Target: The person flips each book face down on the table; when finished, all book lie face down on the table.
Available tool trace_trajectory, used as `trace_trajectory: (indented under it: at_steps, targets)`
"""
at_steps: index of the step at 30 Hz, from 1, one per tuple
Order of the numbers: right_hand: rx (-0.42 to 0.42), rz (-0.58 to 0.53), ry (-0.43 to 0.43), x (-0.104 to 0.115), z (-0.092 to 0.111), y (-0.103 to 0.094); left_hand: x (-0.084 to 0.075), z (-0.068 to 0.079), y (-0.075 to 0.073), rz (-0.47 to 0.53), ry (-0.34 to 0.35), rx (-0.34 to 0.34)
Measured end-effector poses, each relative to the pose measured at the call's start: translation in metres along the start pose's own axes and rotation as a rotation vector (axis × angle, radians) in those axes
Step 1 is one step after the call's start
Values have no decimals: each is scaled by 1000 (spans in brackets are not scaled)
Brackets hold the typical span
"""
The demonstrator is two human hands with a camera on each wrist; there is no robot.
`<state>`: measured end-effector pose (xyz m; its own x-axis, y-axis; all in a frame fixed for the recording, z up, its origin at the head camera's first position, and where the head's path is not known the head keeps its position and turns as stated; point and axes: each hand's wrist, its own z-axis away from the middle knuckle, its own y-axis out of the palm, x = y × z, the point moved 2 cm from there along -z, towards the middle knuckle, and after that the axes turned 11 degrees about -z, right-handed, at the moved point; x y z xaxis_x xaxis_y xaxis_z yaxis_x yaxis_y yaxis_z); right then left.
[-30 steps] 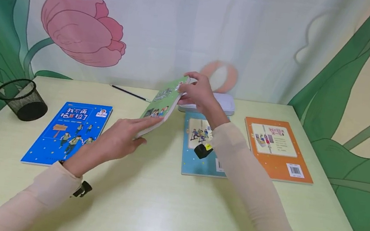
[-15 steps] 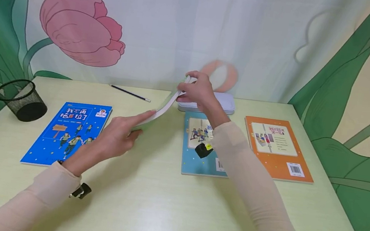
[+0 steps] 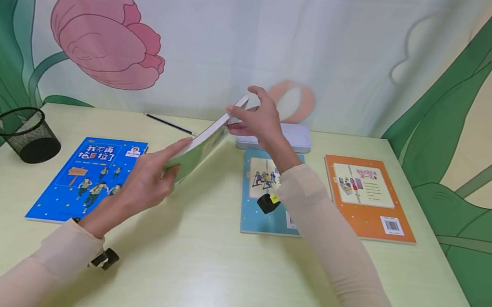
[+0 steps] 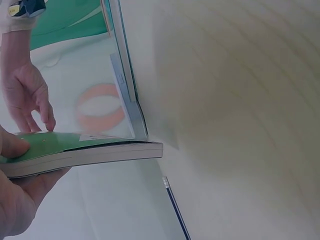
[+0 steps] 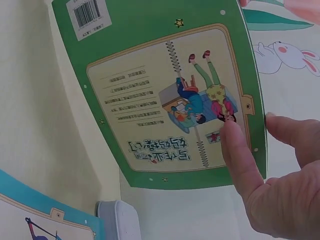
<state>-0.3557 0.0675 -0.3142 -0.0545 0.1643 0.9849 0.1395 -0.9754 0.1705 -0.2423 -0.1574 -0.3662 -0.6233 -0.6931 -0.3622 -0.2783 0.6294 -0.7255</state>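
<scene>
A green paperback book (image 3: 196,154) is held aslant above the table between both hands. My left hand (image 3: 145,178) grips its near end, thumb on one cover and fingers on the other. At the upper end, my right hand (image 3: 262,121) pinches the edge, its index finger lifted off. The right wrist view shows the back cover (image 5: 150,100), with a barcode and a cartoon, upside down; one finger lies on it and another digit meets the edge. In the left wrist view the page block (image 4: 100,156) is seen edge-on.
A blue book (image 3: 88,168) lies on the left, a teal book (image 3: 251,217) and an orange book (image 3: 360,214) on the right. At the back are a pencil (image 3: 170,123) and a pale pencil case (image 3: 297,137). A black mesh pen holder (image 3: 31,136) leans at far left.
The green book has turned in my hands: its front cover faced up, then it was edge-on, and now its other side shows. The left hand has shifted slightly left.
</scene>
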Motion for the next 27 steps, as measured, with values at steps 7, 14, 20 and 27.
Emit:
trace_trajectory:
  at_steps: [7,14,20,27]
  targets:
    - [50,-32,-70,-2,2,3,1,0,-2,56,-11,-109]
    - [60,-26,-95,-6,1,-1,-2,-1,-4,106,-48,-147]
    - [58,-9,-61,-15,-1,-7,-6,-4,-8,161,-78,-212]
    - [55,39,2,-29,-5,-17,-12,-6,-12,255,-131,-229]
